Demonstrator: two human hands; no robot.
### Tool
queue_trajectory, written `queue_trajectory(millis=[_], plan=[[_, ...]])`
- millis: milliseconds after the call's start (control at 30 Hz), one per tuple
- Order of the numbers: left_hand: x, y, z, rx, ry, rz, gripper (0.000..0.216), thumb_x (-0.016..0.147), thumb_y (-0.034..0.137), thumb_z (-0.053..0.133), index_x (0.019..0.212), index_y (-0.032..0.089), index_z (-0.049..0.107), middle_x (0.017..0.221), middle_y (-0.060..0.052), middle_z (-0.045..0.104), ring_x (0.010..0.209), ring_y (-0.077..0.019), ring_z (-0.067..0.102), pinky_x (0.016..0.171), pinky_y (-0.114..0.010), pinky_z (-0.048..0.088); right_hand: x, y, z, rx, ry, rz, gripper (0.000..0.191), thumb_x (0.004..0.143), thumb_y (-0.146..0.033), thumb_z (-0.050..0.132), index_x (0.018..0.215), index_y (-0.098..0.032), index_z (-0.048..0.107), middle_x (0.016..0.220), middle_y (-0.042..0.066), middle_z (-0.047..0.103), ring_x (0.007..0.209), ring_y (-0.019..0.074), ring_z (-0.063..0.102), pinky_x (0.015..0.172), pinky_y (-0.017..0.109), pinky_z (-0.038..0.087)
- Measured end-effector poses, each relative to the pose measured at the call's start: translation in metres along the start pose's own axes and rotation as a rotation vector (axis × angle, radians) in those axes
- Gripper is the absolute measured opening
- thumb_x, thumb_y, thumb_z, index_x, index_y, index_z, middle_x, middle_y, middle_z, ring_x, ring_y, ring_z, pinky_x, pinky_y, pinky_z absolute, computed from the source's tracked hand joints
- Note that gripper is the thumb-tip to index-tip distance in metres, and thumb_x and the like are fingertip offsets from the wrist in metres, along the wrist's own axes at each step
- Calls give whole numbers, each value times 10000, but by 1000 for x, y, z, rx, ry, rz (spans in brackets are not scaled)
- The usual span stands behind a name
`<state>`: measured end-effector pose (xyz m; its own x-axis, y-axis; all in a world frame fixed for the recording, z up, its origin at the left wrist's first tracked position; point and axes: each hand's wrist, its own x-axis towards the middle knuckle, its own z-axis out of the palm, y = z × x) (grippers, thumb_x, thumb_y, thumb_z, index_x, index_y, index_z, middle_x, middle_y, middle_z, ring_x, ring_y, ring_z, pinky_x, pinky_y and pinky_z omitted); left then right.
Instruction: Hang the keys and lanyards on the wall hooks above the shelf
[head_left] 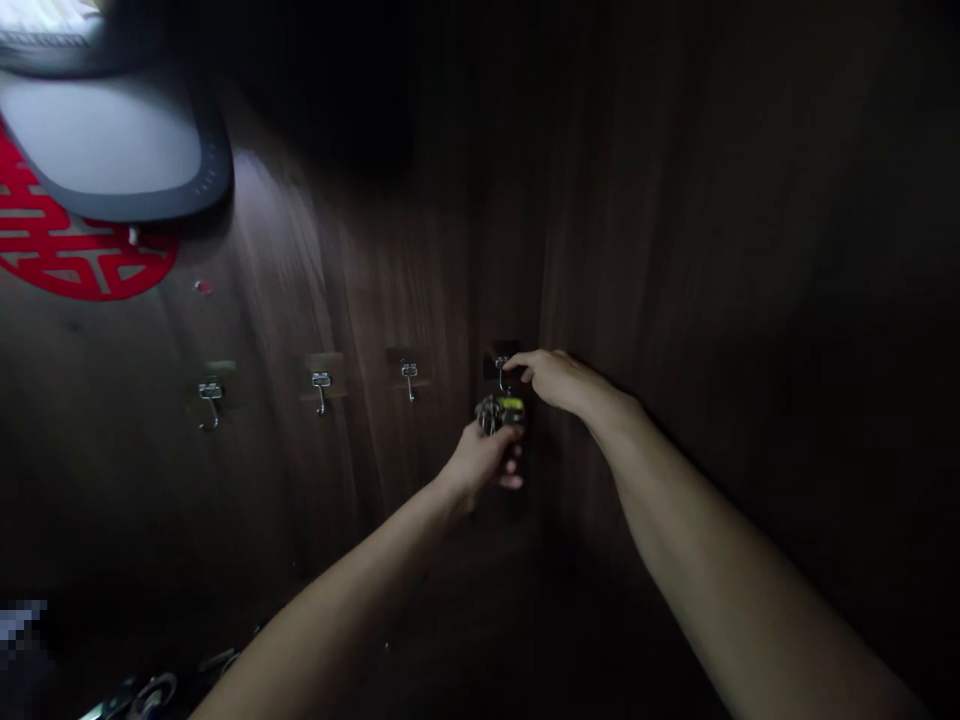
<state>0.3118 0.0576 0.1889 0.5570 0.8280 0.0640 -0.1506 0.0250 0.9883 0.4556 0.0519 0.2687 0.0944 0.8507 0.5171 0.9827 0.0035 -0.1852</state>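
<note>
The left hand [480, 465] grips a metal bunch of keys [496, 413] with a yellow-green tag, just below a steel adhesive hook [501, 373] on dark wood-grain panelling [660, 250]. The right hand [559, 385] stretches out flat, its fingertips [514, 362] seemingly at the hook, though the gloom blurs it.

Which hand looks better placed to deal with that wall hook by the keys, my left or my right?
Probably your right hand: its fingertips are up at the metal hook, while your left hand sits lower, closed around the bunch of keys.
</note>
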Motion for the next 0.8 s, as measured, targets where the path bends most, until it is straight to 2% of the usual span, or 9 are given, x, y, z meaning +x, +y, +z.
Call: queue_trajectory(millis=[200,300,400,467,533,600,700,767,800], plan=[[-54,-98,-69,216,97,-223,185,704,272,640,804,155,538,524,82,485,364,-43,419,328,-167,425,2,4,11,105,79,16,444,703,-16,450,986,-270,679,802,10,704,693,165,641,620,243,456],[-78,-126,-96,303,152,-306,264,664,281,664,854,147,539,521,79,493,349,-55,419,288,-161,380,-5,5,23,148,164,-22,471,684,4,439,999,-268,659,789,4,695,696,167,636,632,254,461],[-101,-134,-116,419,161,-314,412,668,276,643,1045,179,508,634,53,566,395,-75,500,283,-135,349,-21,5,44,243,295,-45,501,705,-1,415,1088,-265,600,905,20,678,732,158,630,700,277,474],[-116,-132,-126,523,129,-286,393,706,290,590,1081,213,499,741,28,623,445,-79,554,290,-114,324,-32,3,63,359,379,-6,431,748,-66,432,1125,-236,552,902,33,671,752,161,628,743,300,478],[-128,-129,-135,598,112,-268,368,739,299,537,1100,233,504,774,23,657,479,-91,585,297,-112,307,-39,0,82,481,426,75,330,750,-163,496,1074,-199,546,860,45,662,723,170,624,712,311,489],[-139,-128,-143,637,125,-220,324,766,309,491,1079,238,532,811,21,686,499,-100,602,341,-136,365,-40,-3,99,589,455,131,319,715,-282,583,1018,-187,552,857,57,654,722,183,620,688,318,491],[-153,-130,-155,687,187,-52,276,757,306,496,1004,230,593,938,5,709,723,-149,661,586,-193,508,-32,-6,116,787,529,241,306,661,-409,636,867,-190,578,741,37,646,652,181,607,620,303,483],[-164,-131,-163,718,235,27,263,744,304,514,975,232,615,969,2,714,894,-179,649,754,-216,507,-28,-7,122,879,549,284,288,648,-454,631,748,-189,580,634,17,622,580,171,589,554,283,468],[-170,-132,-168,729,254,36,260,747,312,512,970,236,622,958,3,719,912,-184,646,787,-222,501,-27,-8,123,903,550,293,293,648,-469,623,709,-187,576,598,11,610,552,165,581,524,274,459]])
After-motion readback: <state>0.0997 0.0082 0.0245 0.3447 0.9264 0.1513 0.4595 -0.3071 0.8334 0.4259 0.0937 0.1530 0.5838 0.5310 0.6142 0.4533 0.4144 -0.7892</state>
